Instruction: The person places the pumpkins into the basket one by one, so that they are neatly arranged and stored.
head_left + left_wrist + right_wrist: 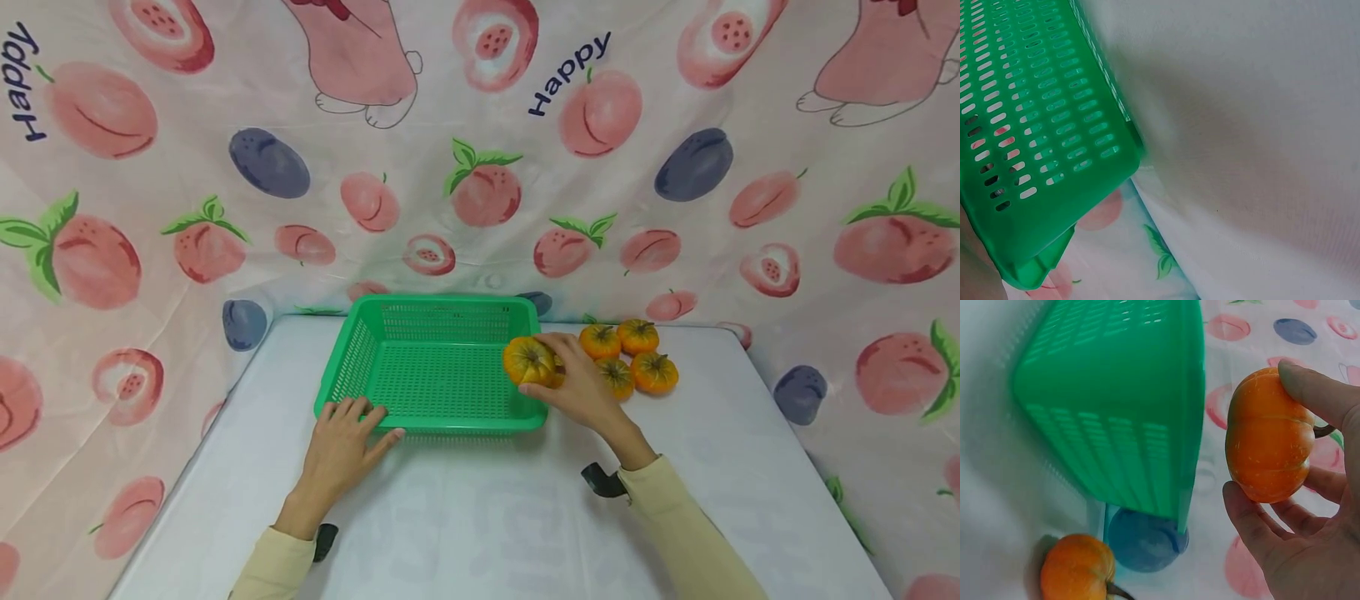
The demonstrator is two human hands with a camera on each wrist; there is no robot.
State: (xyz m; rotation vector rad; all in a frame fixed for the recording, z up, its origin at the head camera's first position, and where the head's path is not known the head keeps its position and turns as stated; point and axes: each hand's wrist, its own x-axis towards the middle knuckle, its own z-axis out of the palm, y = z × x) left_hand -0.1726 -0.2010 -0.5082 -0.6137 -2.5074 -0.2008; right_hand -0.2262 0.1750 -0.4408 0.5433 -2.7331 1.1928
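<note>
My right hand (573, 379) holds a small orange-yellow pumpkin (529, 362) between thumb and fingers, above the right rim of the green plastic basket (442, 423). In the right wrist view the held pumpkin (1270, 436) is raised clear of the basket wall (1110, 425), its stem toward the palm. A sliver of orange beside it in the head view is mostly hidden by the hand. The basket's visible floor holds nothing. My left hand (341, 450) rests its fingers on the basket's near left rim, thumb spread along the front; the left wrist view shows mainly the basket's side (1035, 125).
Several similar pumpkins (654, 373) stand grouped on the white table (480, 517), right of the basket. One pumpkin (1077, 567) lies low in the right wrist view. Fruit-patterned cloth (420, 150) hangs behind and at both sides.
</note>
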